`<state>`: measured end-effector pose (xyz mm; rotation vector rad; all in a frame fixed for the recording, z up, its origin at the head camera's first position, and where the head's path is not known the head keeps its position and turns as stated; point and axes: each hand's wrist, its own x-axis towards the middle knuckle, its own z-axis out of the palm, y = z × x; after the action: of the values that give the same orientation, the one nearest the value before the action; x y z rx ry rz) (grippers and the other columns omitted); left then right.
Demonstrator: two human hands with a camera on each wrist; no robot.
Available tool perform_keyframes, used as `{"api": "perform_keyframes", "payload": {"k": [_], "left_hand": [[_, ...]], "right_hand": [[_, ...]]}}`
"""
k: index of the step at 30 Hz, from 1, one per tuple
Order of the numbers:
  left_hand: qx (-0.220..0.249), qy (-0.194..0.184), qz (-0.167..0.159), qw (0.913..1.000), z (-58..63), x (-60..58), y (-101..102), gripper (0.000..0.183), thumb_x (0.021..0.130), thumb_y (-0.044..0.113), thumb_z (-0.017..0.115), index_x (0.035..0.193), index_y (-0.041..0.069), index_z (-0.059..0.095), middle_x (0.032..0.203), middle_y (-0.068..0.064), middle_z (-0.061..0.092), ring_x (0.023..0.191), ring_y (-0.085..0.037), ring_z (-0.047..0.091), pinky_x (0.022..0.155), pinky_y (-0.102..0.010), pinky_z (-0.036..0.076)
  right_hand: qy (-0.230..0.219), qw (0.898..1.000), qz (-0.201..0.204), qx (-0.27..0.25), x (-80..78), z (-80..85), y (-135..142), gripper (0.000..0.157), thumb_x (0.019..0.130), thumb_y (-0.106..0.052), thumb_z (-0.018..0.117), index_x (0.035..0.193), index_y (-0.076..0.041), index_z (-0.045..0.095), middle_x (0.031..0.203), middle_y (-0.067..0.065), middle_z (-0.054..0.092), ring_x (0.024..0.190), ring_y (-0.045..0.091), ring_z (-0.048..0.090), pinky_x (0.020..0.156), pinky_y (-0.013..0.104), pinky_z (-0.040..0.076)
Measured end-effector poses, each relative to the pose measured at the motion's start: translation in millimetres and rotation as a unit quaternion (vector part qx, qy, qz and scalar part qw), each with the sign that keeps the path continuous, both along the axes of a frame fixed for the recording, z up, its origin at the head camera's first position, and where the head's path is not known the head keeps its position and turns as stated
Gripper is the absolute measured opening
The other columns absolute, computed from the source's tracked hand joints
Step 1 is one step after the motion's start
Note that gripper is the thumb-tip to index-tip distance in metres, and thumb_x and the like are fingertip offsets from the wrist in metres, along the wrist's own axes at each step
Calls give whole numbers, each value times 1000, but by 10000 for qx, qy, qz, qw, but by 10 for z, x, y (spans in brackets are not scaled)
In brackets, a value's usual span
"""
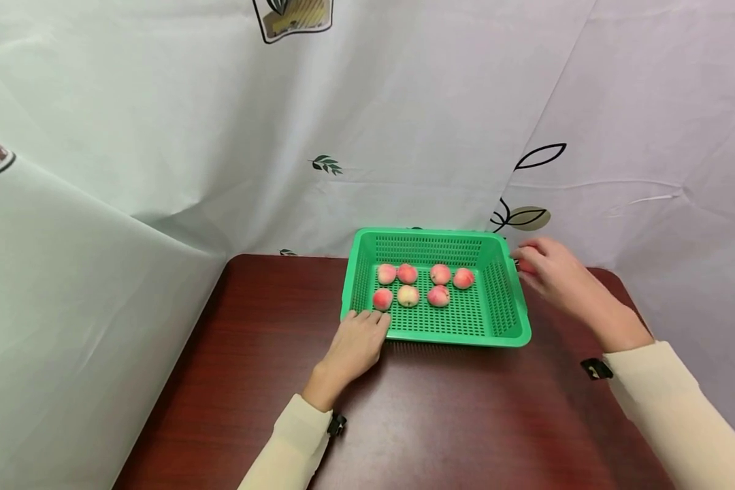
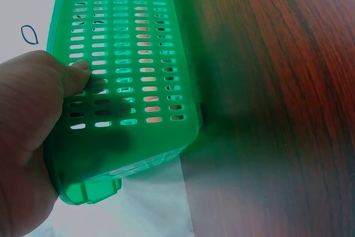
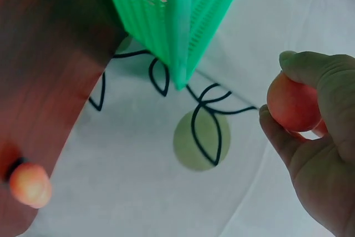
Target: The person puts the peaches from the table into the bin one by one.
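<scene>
A green plastic basket [image 1: 456, 338] with slotted walls stands at the back of the table, several pink-and-yellow peaches [image 1: 407, 296] lying in its left and middle part. My left hand [image 1: 356, 340] grips the near rim by the left corner; the left wrist view has the thumb [image 2: 77, 76] pressed to the outer wall, fingers over the rim. Just off the basket's right end, my right hand [image 1: 554, 275] holds a red peach [image 3: 294, 102] between thumb and fingers, above table height. A further bit of pink shows behind that peach, partly hidden by the palm.
Another peach [image 3: 30, 185] sits near the table's edge in the right wrist view; my right hand and arm hide it in the head view. The dark red wooden table [image 1: 441, 415] meets white printed cloth [image 1: 404, 136] at the back and sides.
</scene>
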<state>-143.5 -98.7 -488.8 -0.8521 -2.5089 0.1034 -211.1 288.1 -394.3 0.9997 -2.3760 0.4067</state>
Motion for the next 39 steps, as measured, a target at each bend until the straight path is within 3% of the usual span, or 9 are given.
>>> {"api": "perform_keyframes", "payload": {"k": [12, 20, 23, 29, 33, 39], "left_hand": [[-101, -113, 67, 9999, 21, 6, 12, 23, 92, 5, 64, 79, 17, 50, 66, 4, 45, 57, -13, 41, 60, -25, 10], [-102, -122, 61, 9999, 18, 15, 12, 24, 91, 4, 66, 79, 17, 50, 66, 5, 44, 56, -13, 33, 61, -25, 9], [-32, -102, 15, 9999, 10, 15, 9, 25, 91, 4, 67, 78, 17, 49, 65, 5, 44, 56, -13, 32, 61, -25, 9], [-60, -57, 46, 10000, 5, 13, -6, 26, 89, 4, 68, 78, 17, 49, 66, 5, 45, 56, -12, 35, 61, -25, 9], [-161, -107, 121, 9997, 11, 12, -11, 24, 89, 4, 68, 79, 17, 50, 67, 5, 46, 57, -12, 36, 61, -25, 9], [-163, -189, 107, 9996, 13, 2, -3, 23, 91, 4, 65, 80, 17, 50, 66, 5, 45, 57, -12, 34, 61, -25, 9]], "right_hand": [[-201, 9982, 370, 427, -179, 60, -259, 30, 77, 12, 77, 102, -3, 70, 99, 15, 64, 86, 32, 60, 73, 44, 50], [-949, 9918, 14, 856, -250, 81, -362, 31, 82, 6, 80, 109, -6, 71, 111, 16, 65, 94, 38, 61, 80, 52, 53], [-1349, 9849, -150, 1074, -291, 75, -415, 32, 84, 5, 79, 113, -6, 71, 116, 20, 64, 98, 41, 62, 82, 54, 54], [-2175, 9658, -60, 1408, -370, 1, -564, 29, 87, 2, 76, 115, -4, 70, 116, 19, 63, 93, 33, 63, 80, 48, 55], [-2503, 9532, -10, 1695, -410, -63, -672, 28, 89, -3, 78, 116, -6, 70, 117, 16, 64, 97, 30, 64, 83, 47, 56], [-2885, 9379, -41, 1925, -461, -132, -756, 26, 88, -3, 79, 112, -7, 70, 109, 11, 64, 90, 25, 62, 80, 42, 55]]}}
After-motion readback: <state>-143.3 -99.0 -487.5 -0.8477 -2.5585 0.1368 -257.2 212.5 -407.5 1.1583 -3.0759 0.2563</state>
